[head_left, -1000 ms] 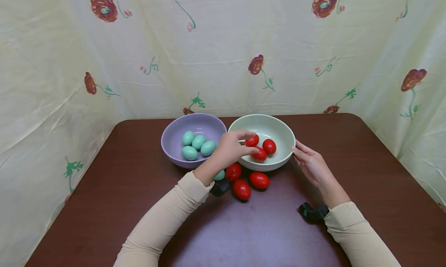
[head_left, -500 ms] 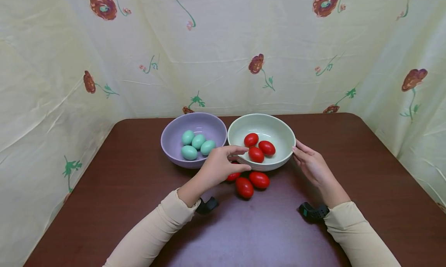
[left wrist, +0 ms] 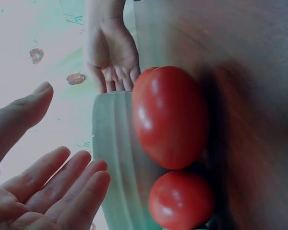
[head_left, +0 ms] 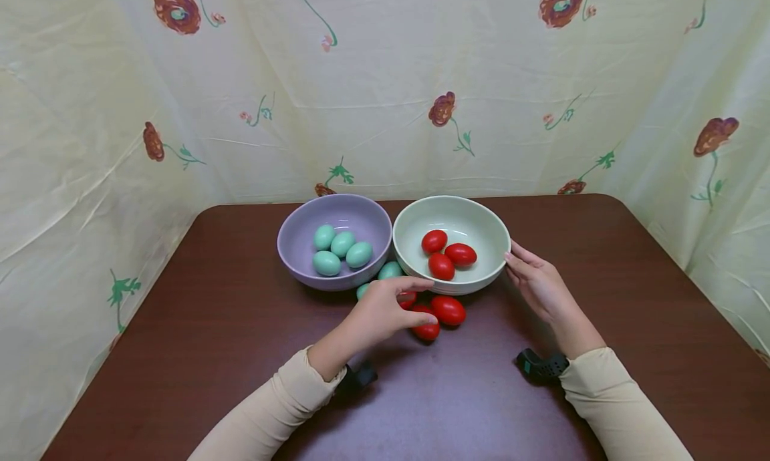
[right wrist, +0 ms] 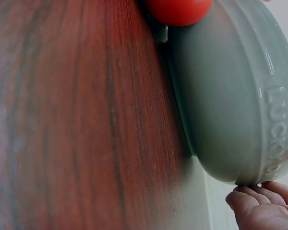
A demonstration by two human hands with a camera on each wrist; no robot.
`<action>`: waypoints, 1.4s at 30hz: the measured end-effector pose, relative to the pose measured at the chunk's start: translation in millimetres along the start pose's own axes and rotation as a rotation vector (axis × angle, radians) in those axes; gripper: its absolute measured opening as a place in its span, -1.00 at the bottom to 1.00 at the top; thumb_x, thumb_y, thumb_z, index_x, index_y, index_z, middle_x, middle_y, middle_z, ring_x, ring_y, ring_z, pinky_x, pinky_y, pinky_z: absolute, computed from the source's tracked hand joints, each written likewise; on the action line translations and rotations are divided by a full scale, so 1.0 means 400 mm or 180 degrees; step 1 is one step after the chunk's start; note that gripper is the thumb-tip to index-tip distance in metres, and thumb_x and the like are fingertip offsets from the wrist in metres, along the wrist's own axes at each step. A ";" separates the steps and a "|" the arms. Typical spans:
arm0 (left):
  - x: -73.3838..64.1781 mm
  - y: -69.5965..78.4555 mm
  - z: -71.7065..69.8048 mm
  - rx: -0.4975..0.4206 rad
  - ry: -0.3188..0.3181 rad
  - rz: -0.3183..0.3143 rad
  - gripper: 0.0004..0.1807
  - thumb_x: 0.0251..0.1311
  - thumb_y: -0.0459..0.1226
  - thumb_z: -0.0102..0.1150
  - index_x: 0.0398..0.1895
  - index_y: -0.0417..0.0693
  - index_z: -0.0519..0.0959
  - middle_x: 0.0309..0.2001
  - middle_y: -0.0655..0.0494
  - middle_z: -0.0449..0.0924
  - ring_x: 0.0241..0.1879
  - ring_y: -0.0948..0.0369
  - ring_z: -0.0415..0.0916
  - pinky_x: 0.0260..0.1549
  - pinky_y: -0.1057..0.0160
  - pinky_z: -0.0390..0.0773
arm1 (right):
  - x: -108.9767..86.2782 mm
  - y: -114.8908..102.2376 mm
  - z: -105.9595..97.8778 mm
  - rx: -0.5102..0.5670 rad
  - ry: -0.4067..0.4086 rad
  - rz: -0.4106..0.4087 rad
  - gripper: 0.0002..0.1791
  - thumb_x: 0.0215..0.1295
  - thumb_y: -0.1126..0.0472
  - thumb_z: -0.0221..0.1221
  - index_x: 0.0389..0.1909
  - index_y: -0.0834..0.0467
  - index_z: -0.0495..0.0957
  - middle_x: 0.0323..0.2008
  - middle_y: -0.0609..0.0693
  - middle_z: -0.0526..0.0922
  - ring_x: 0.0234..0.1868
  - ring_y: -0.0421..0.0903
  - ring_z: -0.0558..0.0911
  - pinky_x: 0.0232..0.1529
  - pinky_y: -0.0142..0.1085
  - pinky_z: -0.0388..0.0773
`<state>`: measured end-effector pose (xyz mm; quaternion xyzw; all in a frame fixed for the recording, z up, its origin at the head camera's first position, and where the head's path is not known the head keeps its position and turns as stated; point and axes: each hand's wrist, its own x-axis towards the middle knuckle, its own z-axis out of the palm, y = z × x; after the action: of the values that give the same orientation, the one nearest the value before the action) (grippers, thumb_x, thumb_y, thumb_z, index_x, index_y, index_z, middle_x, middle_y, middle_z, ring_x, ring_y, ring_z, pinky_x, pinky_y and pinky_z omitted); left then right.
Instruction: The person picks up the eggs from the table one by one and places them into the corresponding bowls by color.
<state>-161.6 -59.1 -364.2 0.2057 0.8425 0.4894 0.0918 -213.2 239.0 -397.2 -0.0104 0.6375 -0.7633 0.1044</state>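
In the head view my left hand (head_left: 381,314) hovers just in front of the pale green bowl (head_left: 478,224), thumb and fingers spread apart. Beneath it and partly hidden lie a red egg (head_left: 428,331) and another behind the fingers. A further red egg (head_left: 448,311) rests close by to the right. The left wrist view has two glossy red eggs (left wrist: 170,117) beside the bowl, with the palm bare. My right hand (head_left: 538,280) holds the bowl's right side, thumb at the rim and fingertips (right wrist: 240,196) against the outer wall. Inside sit three red eggs (head_left: 442,266).
A purple bowl (head_left: 295,227) with several mint green eggs (head_left: 327,263) stands left of the pale green one. One mint egg (head_left: 390,270) lies between the two bowls, and part of another shows beside the left hand. A flowered curtain (head_left: 385,113) hangs behind the table (head_left: 198,354).
My left hand has drawn back from over the pale green bowl toward the loose red eggs in front, leaving three red eggs inside. The right hand stays on the rim.
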 end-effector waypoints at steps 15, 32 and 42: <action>-0.010 -0.030 0.034 0.0098 0.0070 0.0018 -0.47 0.04 -0.27 0.48 0.14 -0.16 0.63 0.09 -0.07 0.68 0.08 -0.03 0.64 0.17 0.00 0.56 | -0.001 -0.003 -0.001 0.0072 -0.0007 0.0056 -0.28 0.55 0.21 -0.05 0.54 0.31 -0.18 0.60 0.07 -0.23 0.58 -0.07 -0.09 0.55 -0.22 -0.14; -0.007 -0.039 0.046 0.0358 0.0072 0.0088 -0.45 0.00 -0.27 0.50 0.12 -0.17 0.63 0.04 -0.04 0.71 0.00 0.04 0.64 0.07 0.07 0.60 | -0.004 -0.003 0.001 0.0041 0.0026 0.0088 -0.27 0.55 0.20 -0.03 0.54 0.30 -0.16 0.60 0.08 -0.22 0.58 -0.05 -0.10 0.55 -0.19 -0.15; -0.005 -0.039 0.052 0.0396 0.0038 0.0062 -0.43 -0.02 -0.24 0.52 0.12 -0.17 0.63 0.01 -0.02 0.72 -0.03 0.06 0.63 0.03 0.10 0.61 | -0.005 -0.004 0.000 0.0018 0.0013 0.0098 -0.25 0.54 0.18 -0.02 0.54 0.29 -0.18 0.60 0.08 -0.23 0.58 -0.12 -0.07 0.54 -0.23 -0.12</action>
<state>-156.4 -50.4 -388.4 0.2162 0.8697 0.4382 0.0690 -211.5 239.7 -395.3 0.0012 0.6356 -0.7634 0.1148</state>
